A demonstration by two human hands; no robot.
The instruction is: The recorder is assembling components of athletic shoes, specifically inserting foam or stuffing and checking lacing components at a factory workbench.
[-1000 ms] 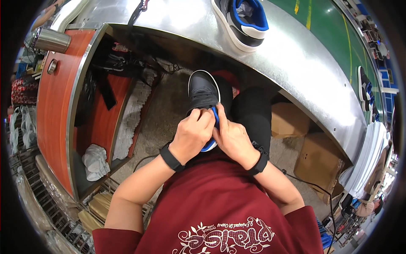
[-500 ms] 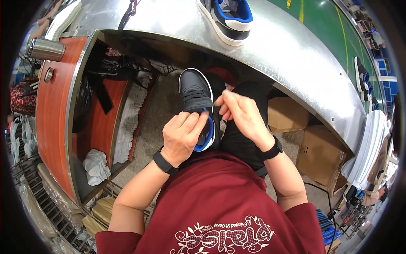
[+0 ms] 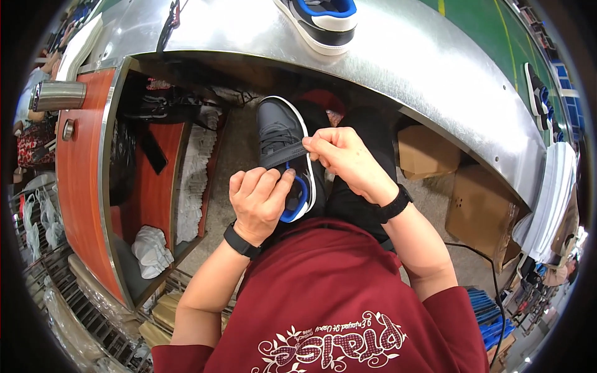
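Observation:
A black sneaker point(image 3: 278, 124) with a white sole and blue lining rests on my lap, toe pointing away from me. Across its upper lies a dark strap point(image 3: 283, 156). My right hand point(image 3: 342, 152) pinches the strap's right end between thumb and fingers. At the collar, my left hand point(image 3: 261, 198) grips the left side of the sneaker's opening, its fingertips by the tongue and the blue lining. What lies under those fingers is partly hidden.
On the metal bench point(image 3: 410, 74) ahead stands another black and white sneaker point(image 3: 323, 25). A wooden cabinet point(image 3: 87, 180) with a steel cup point(image 3: 59, 96) is at left, white paper point(image 3: 198, 168) stacked inside. Cardboard boxes point(image 3: 476, 217) sit under the bench at right. More shoes point(image 3: 538, 96) stand at the far right.
My right hand has moved left onto the strap and now pinches its end. The strap now lies drawn across the sneaker. My left hand has shifted slightly left; the whole view has shifted a little.

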